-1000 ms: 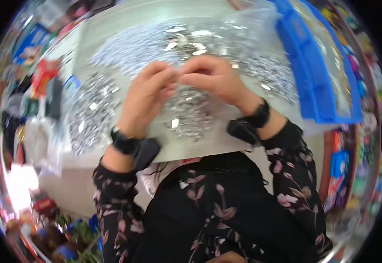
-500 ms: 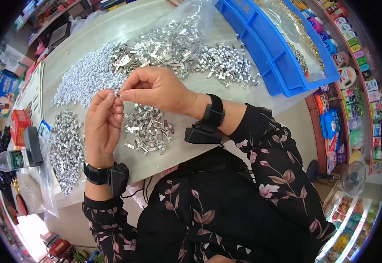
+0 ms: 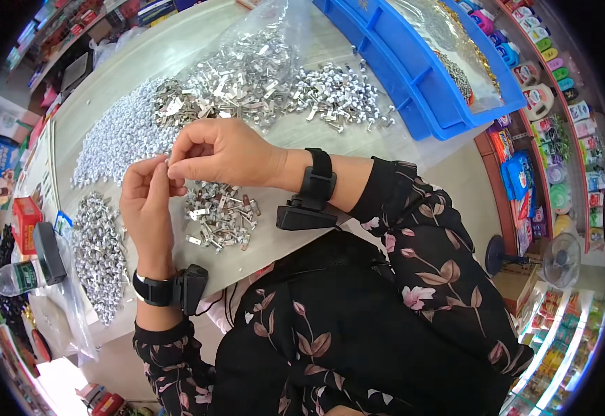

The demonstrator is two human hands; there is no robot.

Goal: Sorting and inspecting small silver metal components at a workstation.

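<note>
My left hand (image 3: pixel 147 215) and my right hand (image 3: pixel 233 156) meet fingertip to fingertip above the table. Both are closed in a pinch; whatever is between the fingertips is too small and hidden to name. Below my right hand lies a small pile of metal clips with pale heads (image 3: pixel 222 216). Just beyond the hands spreads a heap of tiny whitish-blue pieces (image 3: pixel 118 132). Flat metal clips (image 3: pixel 247 80) spill from a transparent plastic bag (image 3: pixel 281 31) behind it. Left of my left hand is a long pile of clips with pale pieces (image 3: pixel 98 253).
Another pile of pale-headed metal pieces (image 3: pixel 342 93) lies beside a blue plastic tray (image 3: pixel 424 114) at the far right. A plastic bottle (image 3: pixel 16 277), a dark grey block (image 3: pixel 49 253) and a red box (image 3: pixel 27 223) stand at the left. Shelves of goods (image 3: pixel 566 118) and a fan (image 3: pixel 560 260) are on the right.
The view has shifted slightly, so the table things sit a little further left in it. Both hands stay pinched together at the fingertips, with a slight change in finger position.
</note>
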